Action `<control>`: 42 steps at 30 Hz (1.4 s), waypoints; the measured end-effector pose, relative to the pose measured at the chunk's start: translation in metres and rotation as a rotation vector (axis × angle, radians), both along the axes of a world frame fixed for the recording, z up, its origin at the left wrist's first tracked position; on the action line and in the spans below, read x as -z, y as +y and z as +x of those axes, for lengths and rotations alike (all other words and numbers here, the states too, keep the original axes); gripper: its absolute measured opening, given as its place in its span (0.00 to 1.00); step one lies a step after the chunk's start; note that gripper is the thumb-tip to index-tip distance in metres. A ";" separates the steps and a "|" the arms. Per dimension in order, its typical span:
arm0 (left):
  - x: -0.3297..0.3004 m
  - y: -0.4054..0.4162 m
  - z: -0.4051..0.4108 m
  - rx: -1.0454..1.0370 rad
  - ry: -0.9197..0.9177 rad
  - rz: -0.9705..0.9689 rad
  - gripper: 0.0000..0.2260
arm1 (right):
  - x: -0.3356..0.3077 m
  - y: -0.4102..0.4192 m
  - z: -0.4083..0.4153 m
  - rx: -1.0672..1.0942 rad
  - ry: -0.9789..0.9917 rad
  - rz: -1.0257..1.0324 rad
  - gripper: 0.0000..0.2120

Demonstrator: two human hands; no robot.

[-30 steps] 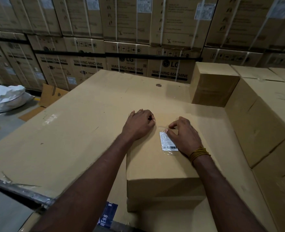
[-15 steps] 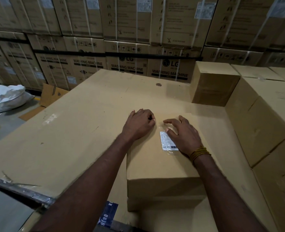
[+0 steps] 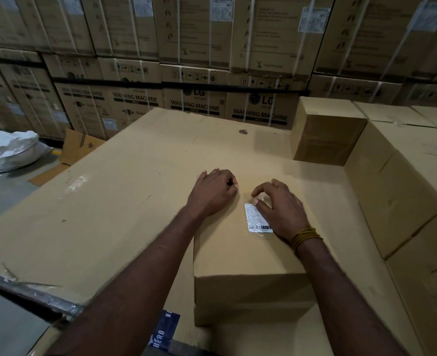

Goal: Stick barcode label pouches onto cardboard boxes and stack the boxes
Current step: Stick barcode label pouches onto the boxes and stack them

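A small cardboard box (image 3: 248,255) lies in front of me on a large flat carton (image 3: 125,191). A clear barcode label pouch (image 3: 257,219) sits on the box's top, its white slip and barcode showing. My right hand (image 3: 280,210) rests beside and partly over the pouch, thumb tip pressing its upper edge, fingers arched with their tips on the cardboard. A yellow thread band circles that wrist. My left hand (image 3: 213,194) rests at the box's far left corner with its fingers curled under; nothing shows in it.
A stack of plain boxes (image 3: 402,191) forms a wall on the right, with one box (image 3: 325,129) standing at the far right of the carton. Strapped washing machine cartons (image 3: 194,98) line the back. A white sack (image 3: 14,150) lies on the floor at left.
My right hand's fingers have drawn back from flat into an arch, and the thumb has come onto the pouch's top edge. The left hand and the box have stayed put.
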State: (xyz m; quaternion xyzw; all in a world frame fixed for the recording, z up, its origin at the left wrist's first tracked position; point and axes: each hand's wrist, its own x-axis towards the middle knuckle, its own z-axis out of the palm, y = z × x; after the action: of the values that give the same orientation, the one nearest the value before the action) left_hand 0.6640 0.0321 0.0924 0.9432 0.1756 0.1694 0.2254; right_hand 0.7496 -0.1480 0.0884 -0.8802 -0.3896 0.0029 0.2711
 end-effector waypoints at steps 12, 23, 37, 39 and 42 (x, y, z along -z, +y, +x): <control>-0.003 -0.002 -0.002 -0.014 0.000 -0.007 0.06 | 0.003 0.001 0.004 0.041 0.019 0.001 0.16; -0.004 -0.003 -0.003 -0.012 -0.007 -0.004 0.06 | -0.003 -0.002 0.000 0.055 0.054 0.093 0.08; 0.000 0.000 0.000 -0.007 0.003 -0.010 0.05 | -0.003 -0.004 -0.001 0.052 0.068 0.082 0.15; 0.000 -0.001 0.000 -0.008 -0.004 -0.007 0.05 | -0.003 -0.003 -0.001 0.058 0.070 0.081 0.10; -0.001 -0.001 -0.001 -0.007 -0.010 -0.004 0.06 | -0.002 -0.003 -0.001 0.059 0.059 0.099 0.06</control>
State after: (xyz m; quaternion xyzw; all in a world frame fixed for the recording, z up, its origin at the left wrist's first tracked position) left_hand 0.6629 0.0312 0.0929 0.9413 0.1779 0.1747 0.2277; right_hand 0.7489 -0.1508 0.0904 -0.8763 -0.3550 0.0015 0.3256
